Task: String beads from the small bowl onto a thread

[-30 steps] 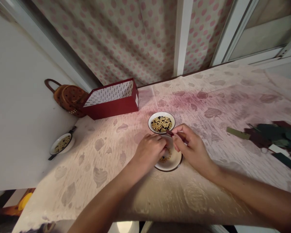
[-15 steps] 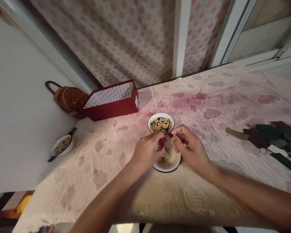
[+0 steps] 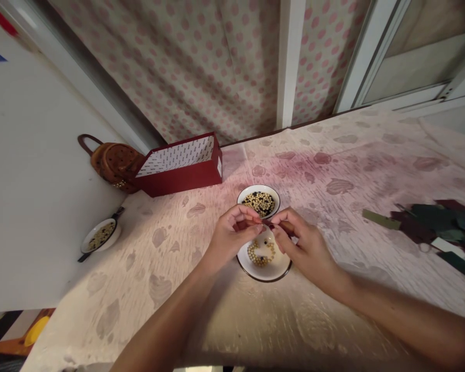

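Note:
Above a white bowl with a dark rim (image 3: 282, 267), my left hand (image 3: 232, 235) and my right hand (image 3: 304, 243) meet fingertip to fingertip. My right hand pinches a small dark reddish strip (image 3: 268, 223). The left thumb and forefinger are pinched at its other side; what lies between them is too small to make out. A curved row of gold beads with a few black ones (image 3: 262, 259) rests in the bowl below. Just beyond the fingers, a second white bowl (image 3: 240, 195) holds many loose gold and black beads (image 3: 260, 202).
An open red box (image 3: 182, 178) stands at the back left beside a brown bag (image 3: 116, 163). Another bowl of beads (image 3: 101, 236) sits at the left edge. Dark green, maroon and white flat pieces (image 3: 436, 227) lie piled at right. A patterned cloth (image 3: 147, 289) covers the table.
My left hand has turned and risen slightly, its fingertips coming up to the strip in my right hand. More of the bead row in the near bowl shows. The view has shifted slightly.

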`<state>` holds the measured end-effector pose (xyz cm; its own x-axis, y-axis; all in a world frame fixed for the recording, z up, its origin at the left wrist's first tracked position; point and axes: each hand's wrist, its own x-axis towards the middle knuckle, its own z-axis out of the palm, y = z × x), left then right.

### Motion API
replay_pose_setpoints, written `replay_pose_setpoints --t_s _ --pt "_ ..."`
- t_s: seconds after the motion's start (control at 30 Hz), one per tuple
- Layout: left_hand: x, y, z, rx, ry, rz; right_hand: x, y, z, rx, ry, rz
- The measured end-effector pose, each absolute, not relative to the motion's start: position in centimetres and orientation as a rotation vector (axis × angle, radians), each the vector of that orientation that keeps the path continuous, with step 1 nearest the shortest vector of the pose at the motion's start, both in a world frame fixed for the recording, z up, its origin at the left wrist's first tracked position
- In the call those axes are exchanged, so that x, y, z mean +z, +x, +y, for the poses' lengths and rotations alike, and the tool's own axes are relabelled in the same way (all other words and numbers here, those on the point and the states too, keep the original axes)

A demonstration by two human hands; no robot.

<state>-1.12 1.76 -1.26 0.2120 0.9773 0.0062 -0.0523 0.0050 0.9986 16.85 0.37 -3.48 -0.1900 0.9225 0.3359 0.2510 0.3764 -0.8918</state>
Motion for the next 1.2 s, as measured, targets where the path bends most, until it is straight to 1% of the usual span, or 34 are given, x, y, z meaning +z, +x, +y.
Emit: replay_pose_setpoints --t_s 0.53,0.83,1.0,1.2 --pt "-1.2 -1.2 1.9 1.075 1.327 1.01 -3.8 16.9 0.5 0.879 -1.058 -1.687" --pt "-2.6 -1.7 4.4 1.308 1.581 1.191 -3.4 16.8 0.6 0.924 -1.11 -1.597" --pt "-2.0 -1.9 3.3 1.137 1.784 1.255 -3.5 16.8 0.8 0.926 -1.104 -1.562" --pt "-1.2 -1.4 1.6 0.663 2.298 1.198 -3.6 16.9 0.9 0.917 -1.125 -1.568"
